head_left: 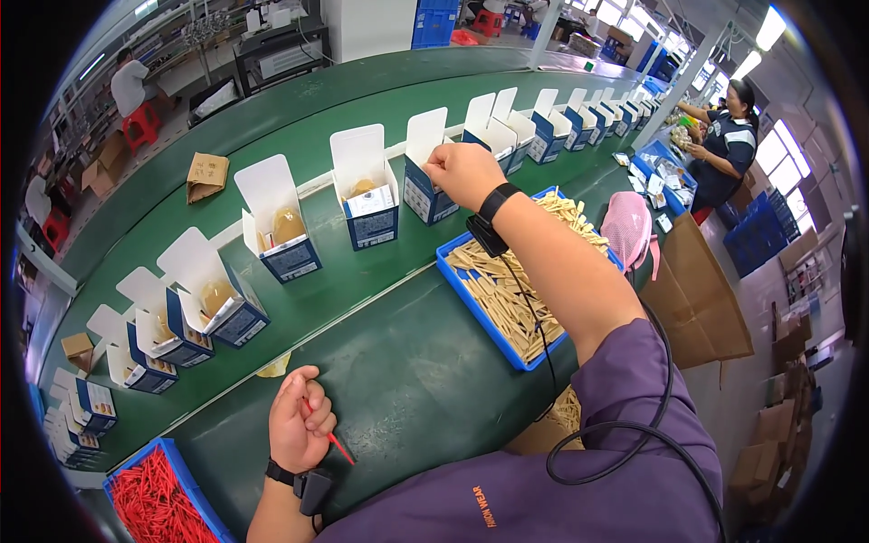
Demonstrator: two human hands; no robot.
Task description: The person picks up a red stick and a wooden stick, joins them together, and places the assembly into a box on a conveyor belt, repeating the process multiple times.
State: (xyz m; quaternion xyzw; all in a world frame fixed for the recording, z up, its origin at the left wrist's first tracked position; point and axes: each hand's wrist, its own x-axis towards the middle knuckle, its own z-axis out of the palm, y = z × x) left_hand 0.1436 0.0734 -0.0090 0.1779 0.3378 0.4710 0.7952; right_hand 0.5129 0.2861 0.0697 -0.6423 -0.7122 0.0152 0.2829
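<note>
My left hand (303, 418), its fingers curled, grips a thin red stick (339, 448) over the dark green tabletop (407, 398). Farther off, my right hand (466, 172) reaches across to an open navy-and-white carton (430, 195) in the row. Its fingers are closed just above the carton's opening; anything in them is hidden from view. Beneath my right forearm lies a blue tray (480, 306) heaped with flat beige sticks (516, 312). Left of the reached carton stands another open carton (374, 226) with a yellowish item and a printed packet inside.
Several open cartons (294, 258) line the green conveyor (335, 303). A blue tray (192, 484) of red sticks (154, 498) sits at lower left. A pink mesh bag (627, 226) and a brown cardboard sheet (692, 294) are at right. Another person (731, 145) works beyond them.
</note>
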